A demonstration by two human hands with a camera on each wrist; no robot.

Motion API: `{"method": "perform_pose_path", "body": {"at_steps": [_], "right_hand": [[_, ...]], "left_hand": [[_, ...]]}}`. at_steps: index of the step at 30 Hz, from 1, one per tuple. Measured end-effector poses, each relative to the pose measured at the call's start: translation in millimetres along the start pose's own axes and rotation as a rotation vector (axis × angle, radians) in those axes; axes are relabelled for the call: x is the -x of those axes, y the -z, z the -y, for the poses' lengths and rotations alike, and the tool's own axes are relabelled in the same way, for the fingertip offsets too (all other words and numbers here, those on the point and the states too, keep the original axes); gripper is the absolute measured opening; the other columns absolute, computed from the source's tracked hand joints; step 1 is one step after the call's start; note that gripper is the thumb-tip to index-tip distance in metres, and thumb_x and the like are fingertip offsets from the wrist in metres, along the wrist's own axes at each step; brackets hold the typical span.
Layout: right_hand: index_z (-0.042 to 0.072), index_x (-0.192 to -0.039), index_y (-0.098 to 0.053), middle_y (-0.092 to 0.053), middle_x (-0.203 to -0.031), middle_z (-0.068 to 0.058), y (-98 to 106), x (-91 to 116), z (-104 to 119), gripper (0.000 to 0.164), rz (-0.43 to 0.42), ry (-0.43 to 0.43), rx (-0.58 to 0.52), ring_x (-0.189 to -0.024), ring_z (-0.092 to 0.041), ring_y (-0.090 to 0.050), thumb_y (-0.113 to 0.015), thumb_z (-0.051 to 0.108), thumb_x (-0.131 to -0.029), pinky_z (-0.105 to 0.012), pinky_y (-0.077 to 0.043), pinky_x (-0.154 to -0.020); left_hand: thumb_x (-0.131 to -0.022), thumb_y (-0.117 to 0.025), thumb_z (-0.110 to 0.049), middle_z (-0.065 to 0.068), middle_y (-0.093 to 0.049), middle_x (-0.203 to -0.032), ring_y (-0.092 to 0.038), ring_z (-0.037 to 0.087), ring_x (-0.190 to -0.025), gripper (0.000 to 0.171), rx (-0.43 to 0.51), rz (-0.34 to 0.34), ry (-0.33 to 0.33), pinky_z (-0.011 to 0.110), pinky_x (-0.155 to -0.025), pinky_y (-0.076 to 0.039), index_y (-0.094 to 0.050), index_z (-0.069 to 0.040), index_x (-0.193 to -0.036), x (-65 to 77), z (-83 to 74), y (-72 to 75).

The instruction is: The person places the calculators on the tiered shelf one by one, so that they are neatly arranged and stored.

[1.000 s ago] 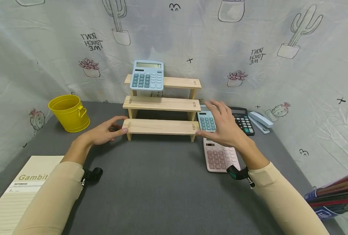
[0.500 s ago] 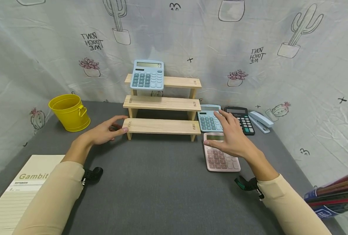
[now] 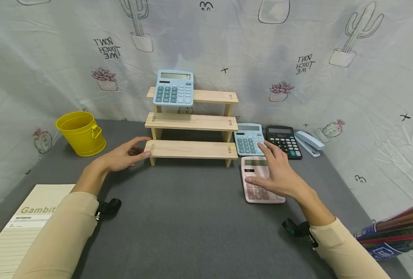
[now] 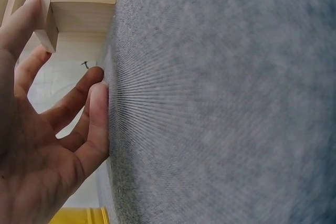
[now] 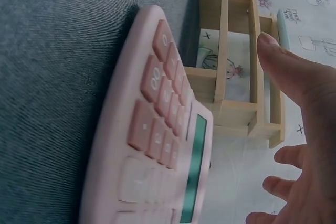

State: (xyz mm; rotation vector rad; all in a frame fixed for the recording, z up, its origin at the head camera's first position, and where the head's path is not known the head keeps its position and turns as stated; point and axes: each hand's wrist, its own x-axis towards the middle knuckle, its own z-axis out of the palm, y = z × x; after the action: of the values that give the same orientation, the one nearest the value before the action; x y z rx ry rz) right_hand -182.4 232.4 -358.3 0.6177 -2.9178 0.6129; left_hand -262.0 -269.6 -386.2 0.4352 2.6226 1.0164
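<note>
On the grey surface, a notebook is lying at the far left, running out of view, with a sleeve covering part of its right side. Beyond it, a yellow bucket is standing upright; its inner wall is showing, while its front is hiding the bottom. The left hand is touching the left end of the wooden shelf's lowest step with thumb and forefinger, the other fingers curling loosely. The shelf is standing with its long axis running left to right, its three steps descending toward the person, and a blue calculator is resting on the top step's left part. A second blue calculator is lying just beside the shelf's right end. Nearer the person, the pink calculator is lying lengthwise, its display end pointing away; the right hand is hovering above it, released, fingers spreading and hiding some keys. A black calculator and a stapler are lying farther right. At the right edge, a cup is holding pencils, both being cut off
</note>
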Motion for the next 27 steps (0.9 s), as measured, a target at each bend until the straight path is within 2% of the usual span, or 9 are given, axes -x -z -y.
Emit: {"method": "perform_pose_path", "body": {"at_steps": [10, 14, 19, 27], "right_hand": [[0.005, -0.163, -0.018, -0.013, -0.166, -0.026, -11.5, 6.6, -4.5, 0.112, 0.07, -0.071, 0.016, -0.147, -0.056, -0.016, -0.079, 0.058, -0.085, -0.076, -0.029, -0.109], [0.003, -0.163, -0.018, -0.015, -0.165, -0.029, -16.4, 7.3, -4.3, 0.113, 0.082, -0.063, 0.017, -0.145, -0.058, -0.018, -0.078, 0.059, -0.085, -0.076, -0.031, -0.107], [0.002, -0.162, -0.017, -0.014, -0.164, -0.031, -20.9, 6.9, -4.4, 0.115, 0.074, -0.067, 0.033, -0.146, -0.059, -0.014, -0.079, 0.06, -0.084, -0.077, -0.028, -0.108], [0.007, -0.164, -0.009, -0.006, -0.165, -0.031, -27.2, 4.3, -2.9, 0.13, 0.1, -0.15, 0.038, -0.145, -0.067, -0.005, -0.082, 0.068, -0.075, -0.082, -0.026, -0.105]], "left_hand": [[-0.101, -0.055, -0.06, 0.03, -0.038, -0.155, -0.046, 0.047, -0.135, 0.08, -0.005, 0.001, 0.012, 0.051, -0.093, -0.056, -0.017, -0.028, -0.164, 0.1, -0.9, -0.7], [-0.102, -0.054, -0.059, 0.031, -0.037, -0.155, -0.046, 0.048, -0.134, 0.078, -0.013, 0.005, 0.009, 0.051, -0.093, -0.056, -0.018, -0.027, -0.164, -0.6, -0.7, 0.6], [-0.102, -0.054, -0.058, 0.03, -0.038, -0.154, -0.048, 0.046, -0.133, 0.078, -0.017, 0.01, 0.008, 0.05, -0.092, -0.057, -0.018, -0.028, -0.164, -1.4, -0.3, 0.9], [-0.102, -0.054, -0.06, 0.029, -0.039, -0.153, -0.051, 0.045, -0.13, 0.079, -0.011, 0.011, 0.013, 0.049, -0.091, -0.057, -0.017, -0.029, -0.164, -2.7, -0.6, 1.4]]}}
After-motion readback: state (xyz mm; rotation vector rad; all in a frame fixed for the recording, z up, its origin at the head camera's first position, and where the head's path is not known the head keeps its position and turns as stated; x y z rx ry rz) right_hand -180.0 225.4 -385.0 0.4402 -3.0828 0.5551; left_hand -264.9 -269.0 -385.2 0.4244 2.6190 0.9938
